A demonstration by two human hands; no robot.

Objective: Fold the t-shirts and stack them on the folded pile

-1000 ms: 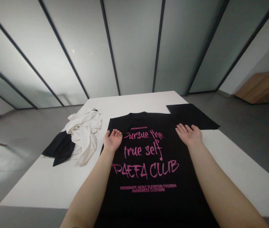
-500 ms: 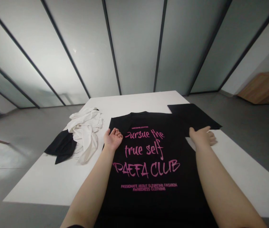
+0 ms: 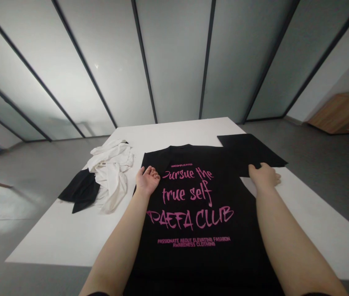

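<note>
A black T-shirt with pink lettering lies flat on the white table, its collar at the far end. My left hand rests at the shirt's left edge near the shoulder, with the fingers curled over the cloth. My right hand is at the lower edge of the spread right sleeve, fingers closed on the hem. Both forearms lie along the sides of the shirt.
A heap of white cloth on top of a black garment lies at the table's left edge. Glass partition walls stand behind the table. A wooden cabinet is on the floor at the far right.
My right hand has left the chest of the shirt, gone right to the sleeve's lower edge and closed on it. My left hand has stayed put and curled a little more.
</note>
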